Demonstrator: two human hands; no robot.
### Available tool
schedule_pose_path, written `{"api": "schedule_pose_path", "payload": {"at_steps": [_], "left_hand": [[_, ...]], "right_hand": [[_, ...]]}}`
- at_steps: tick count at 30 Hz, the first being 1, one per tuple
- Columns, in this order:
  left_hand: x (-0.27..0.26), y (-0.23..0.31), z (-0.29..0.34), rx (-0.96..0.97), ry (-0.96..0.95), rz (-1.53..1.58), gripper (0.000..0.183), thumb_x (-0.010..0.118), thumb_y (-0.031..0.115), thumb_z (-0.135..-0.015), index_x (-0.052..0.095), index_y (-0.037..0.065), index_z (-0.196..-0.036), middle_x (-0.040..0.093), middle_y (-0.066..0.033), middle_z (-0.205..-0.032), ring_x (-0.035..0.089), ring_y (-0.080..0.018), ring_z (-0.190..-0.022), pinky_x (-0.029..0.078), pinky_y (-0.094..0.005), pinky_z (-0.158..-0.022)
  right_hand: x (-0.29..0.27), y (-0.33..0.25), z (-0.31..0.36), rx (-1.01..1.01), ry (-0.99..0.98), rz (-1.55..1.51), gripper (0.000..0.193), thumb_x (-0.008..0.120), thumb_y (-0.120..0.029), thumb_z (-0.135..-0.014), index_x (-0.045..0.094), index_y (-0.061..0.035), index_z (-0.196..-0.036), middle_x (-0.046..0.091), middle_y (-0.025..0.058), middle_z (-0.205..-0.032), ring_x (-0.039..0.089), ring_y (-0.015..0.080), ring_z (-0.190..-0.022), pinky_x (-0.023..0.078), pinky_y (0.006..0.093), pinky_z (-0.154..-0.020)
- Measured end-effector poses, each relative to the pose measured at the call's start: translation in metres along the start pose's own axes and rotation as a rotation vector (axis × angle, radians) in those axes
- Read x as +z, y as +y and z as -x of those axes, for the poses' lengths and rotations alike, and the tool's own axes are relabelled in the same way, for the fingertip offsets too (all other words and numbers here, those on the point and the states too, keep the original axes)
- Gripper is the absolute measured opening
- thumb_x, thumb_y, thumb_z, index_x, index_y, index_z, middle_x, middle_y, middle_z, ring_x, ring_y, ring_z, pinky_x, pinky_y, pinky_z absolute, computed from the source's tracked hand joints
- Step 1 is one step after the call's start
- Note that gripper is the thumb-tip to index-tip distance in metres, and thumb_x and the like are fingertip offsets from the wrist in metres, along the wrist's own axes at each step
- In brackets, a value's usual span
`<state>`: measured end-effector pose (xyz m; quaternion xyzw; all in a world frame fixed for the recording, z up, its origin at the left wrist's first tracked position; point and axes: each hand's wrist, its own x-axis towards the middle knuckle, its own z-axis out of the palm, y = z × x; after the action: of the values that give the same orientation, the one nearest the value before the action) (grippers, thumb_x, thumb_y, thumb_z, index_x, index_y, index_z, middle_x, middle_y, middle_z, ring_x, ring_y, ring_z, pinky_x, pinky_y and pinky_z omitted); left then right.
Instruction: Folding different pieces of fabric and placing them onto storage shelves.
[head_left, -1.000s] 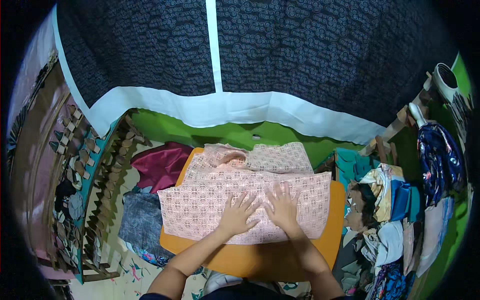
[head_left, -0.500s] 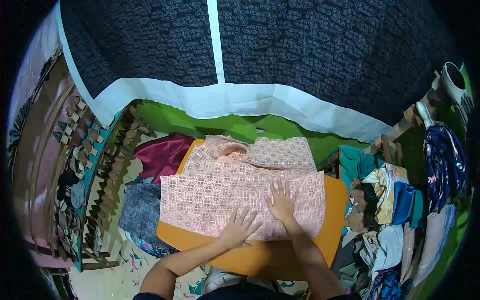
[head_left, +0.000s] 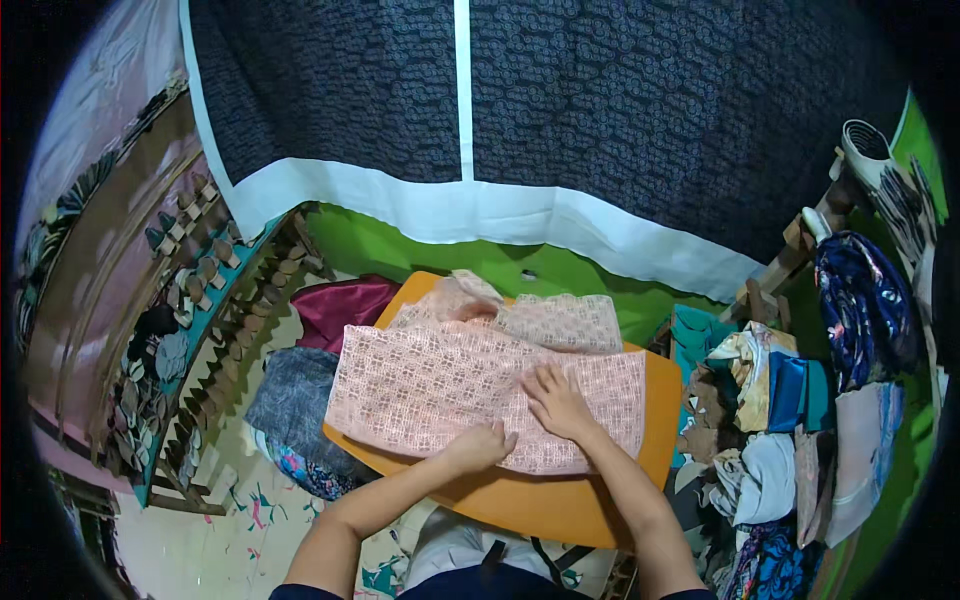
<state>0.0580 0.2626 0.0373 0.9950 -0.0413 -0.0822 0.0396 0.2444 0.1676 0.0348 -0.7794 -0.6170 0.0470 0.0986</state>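
A folded pink lace cloth [head_left: 430, 375] with a square openwork pattern is spread over an orange-yellow tabletop [head_left: 662, 400]. Its far part lies loosely bunched, while the near layer is fairly smooth. At the near edge, left of centre, my left hand [head_left: 480, 447] is closed, its fingers curled in a pinch on the cloth. My right hand [head_left: 560, 403] rests flat on the right half of the cloth, its fingers stretched out and pointing up and to the left.
Maroon fabric [head_left: 340, 312] and a grey fabric bundle [head_left: 292, 405] lie left of the table. A rack of shoe-shaped pieces [head_left: 215, 365] stands farther left. Piled cloths [head_left: 765, 475] crowd the right side. A dark patterned curtain [head_left: 600, 110] hangs behind.
My left hand has gone from spread flat to closed at the near edge of the cloth. The right hand's fingers have turned leftward. The whole view has shifted slightly.
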Motion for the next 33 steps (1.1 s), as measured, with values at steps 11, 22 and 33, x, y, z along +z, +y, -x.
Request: {"api": "schedule_pose_path", "payload": {"at_steps": [11, 22, 33], "left_hand": [[-0.082, 0.065, 0.055, 0.148, -0.253, 0.436, 0.048, 0.057, 0.030, -0.071, 0.053, 0.004, -0.112, 0.060, -0.0215, -0.082, 0.059, -0.0360, -0.072, 0.047, -0.0443, -0.067], [-0.146, 0.003, -0.010, -0.026, -0.553, 0.805, 0.049, 0.063, 0.026, -0.067, 0.055, -0.001, -0.107, 0.060, -0.0189, -0.096, 0.057, -0.0271, -0.087, 0.043, -0.0335, -0.078], [-0.122, -0.104, -0.062, -0.363, -0.216, 0.377, 0.083, 0.060, 0.058, -0.064, 0.045, 0.000, -0.122, 0.045, -0.0214, -0.123, 0.044, -0.0307, -0.114, 0.035, -0.0356, -0.095]], "right_hand": [[0.007, -0.048, 0.034, -0.286, -0.669, -0.261, 0.054, 0.026, -0.044, -0.091, 0.021, -0.0157, -0.137, 0.018, 0.0061, -0.143, 0.018, 0.0259, -0.131, 0.015, 0.0437, -0.105], [-0.164, -0.030, 0.072, -0.387, -0.668, -0.511, 0.091, 0.071, -0.041, -0.066, 0.024, -0.0012, -0.133, 0.036, 0.0209, -0.130, 0.037, 0.0298, -0.120, 0.029, 0.0344, -0.100], [-0.126, 0.060, -0.037, 0.040, -0.692, -0.814, 0.065, 0.069, -0.036, -0.070, 0.046, -0.0002, -0.119, 0.053, 0.0138, -0.117, 0.050, 0.0214, -0.105, 0.036, 0.0298, -0.091]]}}
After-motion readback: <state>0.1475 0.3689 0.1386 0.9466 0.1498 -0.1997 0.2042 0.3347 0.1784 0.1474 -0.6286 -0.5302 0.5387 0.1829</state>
